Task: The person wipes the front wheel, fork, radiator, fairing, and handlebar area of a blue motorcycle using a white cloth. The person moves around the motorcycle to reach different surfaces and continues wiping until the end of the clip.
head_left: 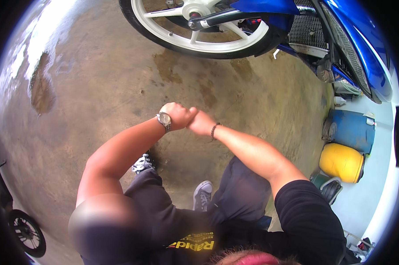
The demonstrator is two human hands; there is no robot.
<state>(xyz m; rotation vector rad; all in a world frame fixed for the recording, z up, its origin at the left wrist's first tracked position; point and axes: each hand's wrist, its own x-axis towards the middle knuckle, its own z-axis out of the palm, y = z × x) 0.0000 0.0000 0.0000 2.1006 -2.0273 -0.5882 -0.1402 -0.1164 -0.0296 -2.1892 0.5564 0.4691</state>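
Observation:
My left hand [180, 115], with a metal watch [165, 119] on its wrist, is curled closed in front of my body. Against it presses my right hand [203, 123], also closed, with a dark beaded bracelet [215, 131] at the wrist. The two meet at the thumbs and fingers above the concrete floor. Whatever they may hold is hidden inside the fingers. Beyond them, apart from both hands, stands a blue motorcycle [270, 6] with a white-spoked wheel [194, 36] and a black tyre.
Wet patches [167, 66] mark the concrete floor [102, 101]. At the right wall lie a blue barrel [352, 132], a yellow barrel [341, 162] and a dark green container [325, 187]. Another wheel [27, 233] shows at the lower left. My shoes [203, 196] are below my hands.

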